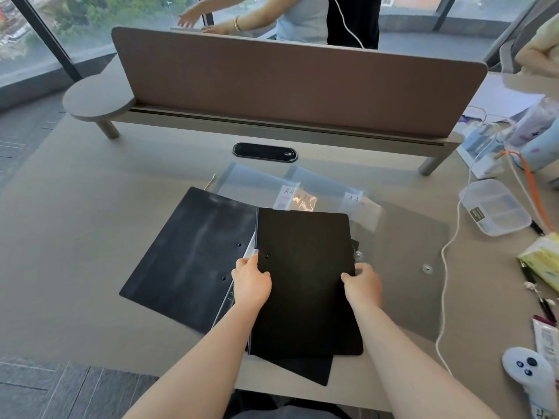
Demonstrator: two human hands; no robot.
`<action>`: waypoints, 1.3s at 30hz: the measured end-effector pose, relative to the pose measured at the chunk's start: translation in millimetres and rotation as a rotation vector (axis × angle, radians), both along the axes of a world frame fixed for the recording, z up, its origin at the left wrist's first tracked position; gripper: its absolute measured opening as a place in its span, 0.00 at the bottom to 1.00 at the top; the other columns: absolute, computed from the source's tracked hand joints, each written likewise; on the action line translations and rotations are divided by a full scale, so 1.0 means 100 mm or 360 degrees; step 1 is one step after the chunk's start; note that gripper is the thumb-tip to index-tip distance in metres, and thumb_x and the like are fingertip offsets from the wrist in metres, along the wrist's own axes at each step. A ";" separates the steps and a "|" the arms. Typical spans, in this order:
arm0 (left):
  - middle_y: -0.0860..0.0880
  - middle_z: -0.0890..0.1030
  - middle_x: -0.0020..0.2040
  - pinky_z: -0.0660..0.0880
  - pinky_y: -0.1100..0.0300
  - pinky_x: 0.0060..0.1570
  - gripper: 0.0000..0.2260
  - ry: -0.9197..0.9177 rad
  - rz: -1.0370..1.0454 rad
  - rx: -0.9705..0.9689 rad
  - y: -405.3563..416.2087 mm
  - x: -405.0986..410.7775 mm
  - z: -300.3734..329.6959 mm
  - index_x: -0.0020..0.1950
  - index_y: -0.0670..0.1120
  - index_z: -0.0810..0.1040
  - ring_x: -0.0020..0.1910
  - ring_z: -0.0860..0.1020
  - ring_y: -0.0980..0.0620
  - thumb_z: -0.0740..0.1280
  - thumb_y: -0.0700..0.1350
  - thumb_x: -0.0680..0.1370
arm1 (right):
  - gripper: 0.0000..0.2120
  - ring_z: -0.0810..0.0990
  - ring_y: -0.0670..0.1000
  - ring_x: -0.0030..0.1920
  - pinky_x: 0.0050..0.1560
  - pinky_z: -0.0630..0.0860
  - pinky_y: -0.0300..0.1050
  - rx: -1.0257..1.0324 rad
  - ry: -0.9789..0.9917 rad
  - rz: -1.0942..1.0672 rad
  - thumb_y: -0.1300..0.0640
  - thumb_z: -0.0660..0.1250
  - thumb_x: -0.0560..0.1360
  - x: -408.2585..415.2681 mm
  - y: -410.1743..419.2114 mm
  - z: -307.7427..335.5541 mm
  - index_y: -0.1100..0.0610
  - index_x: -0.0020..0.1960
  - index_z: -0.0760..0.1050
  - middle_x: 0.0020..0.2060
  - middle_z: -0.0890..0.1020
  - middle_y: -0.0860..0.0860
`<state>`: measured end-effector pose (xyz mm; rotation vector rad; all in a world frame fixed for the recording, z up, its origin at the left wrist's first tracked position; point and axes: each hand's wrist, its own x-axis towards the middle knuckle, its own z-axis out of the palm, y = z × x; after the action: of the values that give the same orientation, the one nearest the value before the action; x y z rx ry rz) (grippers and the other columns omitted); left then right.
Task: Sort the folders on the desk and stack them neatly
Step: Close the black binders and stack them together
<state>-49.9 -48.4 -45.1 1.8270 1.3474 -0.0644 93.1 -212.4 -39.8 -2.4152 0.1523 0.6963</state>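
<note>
A black folder lies at the middle of the desk. My left hand grips its left edge and my right hand grips its right edge. Under it another black folder sticks out toward the front edge. To its left a black cover lies spread open and flat. Two clear blue pockets with A4 labels lie behind, partly covered. A grey translucent snap folder lies to the right, partly under the black one.
A brown divider screen on a raised shelf closes the back of the desk. At the right lie a clear plastic box, white cable, tissue pack, pens and a white controller. Other people stand beyond the screen.
</note>
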 end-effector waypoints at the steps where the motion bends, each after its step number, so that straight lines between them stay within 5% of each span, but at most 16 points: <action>1: 0.45 0.70 0.65 0.72 0.50 0.57 0.20 0.0000 0.0017 0.0006 -0.01 0.01 0.01 0.69 0.49 0.73 0.65 0.68 0.43 0.62 0.38 0.78 | 0.10 0.78 0.57 0.54 0.53 0.76 0.52 -0.0001 0.0016 -0.0016 0.53 0.67 0.73 0.00 0.01 0.03 0.51 0.53 0.73 0.54 0.79 0.52; 6: 0.44 0.72 0.66 0.75 0.47 0.60 0.22 -0.0001 0.0090 -0.0035 0.01 0.03 -0.02 0.72 0.49 0.72 0.64 0.72 0.41 0.61 0.38 0.78 | 0.18 0.78 0.58 0.58 0.52 0.72 0.49 0.0069 0.0141 -0.0168 0.56 0.67 0.75 0.03 0.02 0.02 0.58 0.64 0.73 0.57 0.79 0.54; 11: 0.43 0.76 0.61 0.77 0.43 0.57 0.21 0.0005 0.0088 -0.0073 0.06 0.03 -0.03 0.69 0.49 0.74 0.60 0.75 0.40 0.61 0.39 0.76 | 0.16 0.78 0.58 0.54 0.53 0.74 0.51 0.0157 0.0171 -0.0259 0.57 0.68 0.75 0.04 0.00 0.01 0.60 0.62 0.74 0.49 0.77 0.52; 15: 0.44 0.79 0.58 0.79 0.43 0.55 0.21 0.0002 0.0072 -0.0072 0.07 0.03 -0.02 0.68 0.50 0.75 0.58 0.77 0.40 0.61 0.40 0.75 | 0.06 0.78 0.57 0.46 0.53 0.76 0.54 0.0230 0.0187 -0.0327 0.57 0.68 0.75 0.05 0.00 -0.05 0.58 0.48 0.76 0.45 0.80 0.54; 18: 0.45 0.78 0.62 0.81 0.48 0.50 0.23 -0.0017 0.0041 -0.0081 0.12 0.01 0.00 0.72 0.51 0.72 0.54 0.79 0.43 0.59 0.38 0.77 | 0.08 0.75 0.56 0.39 0.46 0.75 0.52 0.0309 0.0207 -0.0388 0.58 0.68 0.75 0.08 -0.01 -0.06 0.57 0.39 0.72 0.39 0.78 0.55; 20: 0.45 0.76 0.64 0.80 0.50 0.48 0.23 -0.0052 0.0074 -0.0042 0.16 -0.03 0.00 0.72 0.50 0.72 0.54 0.80 0.43 0.57 0.36 0.78 | 0.04 0.76 0.56 0.43 0.46 0.73 0.50 0.0318 0.0270 -0.0439 0.58 0.67 0.76 0.10 -0.01 -0.06 0.59 0.46 0.75 0.42 0.79 0.54; 25: 0.44 0.71 0.66 0.76 0.49 0.57 0.21 -0.0077 0.0138 0.0085 0.34 -0.05 0.01 0.70 0.47 0.73 0.61 0.74 0.42 0.59 0.36 0.78 | 0.11 0.75 0.58 0.51 0.50 0.71 0.51 0.0315 0.0309 -0.0520 0.60 0.64 0.79 0.13 -0.01 -0.06 0.62 0.60 0.74 0.55 0.78 0.58; 34: 0.48 0.63 0.77 0.67 0.46 0.67 0.26 -0.0010 -0.0438 0.0260 0.74 0.40 0.18 0.77 0.49 0.65 0.75 0.61 0.40 0.56 0.35 0.79 | 0.12 0.77 0.59 0.57 0.56 0.74 0.53 0.0197 0.0198 -0.0460 0.58 0.63 0.79 0.16 -0.19 -0.04 0.61 0.61 0.72 0.53 0.77 0.55; 39: 0.48 0.62 0.79 0.66 0.46 0.70 0.26 0.0074 -0.0769 0.0260 0.91 0.69 0.16 0.77 0.49 0.64 0.75 0.63 0.41 0.55 0.36 0.79 | 0.10 0.78 0.55 0.48 0.45 0.71 0.46 0.0127 0.0090 -0.0335 0.56 0.65 0.76 0.18 -0.25 -0.06 0.58 0.56 0.73 0.50 0.80 0.53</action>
<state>19.2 42.8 -29.4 2.2691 0.9360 -0.2588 111.5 -237.4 -45.4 -2.2636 0.3889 0.6611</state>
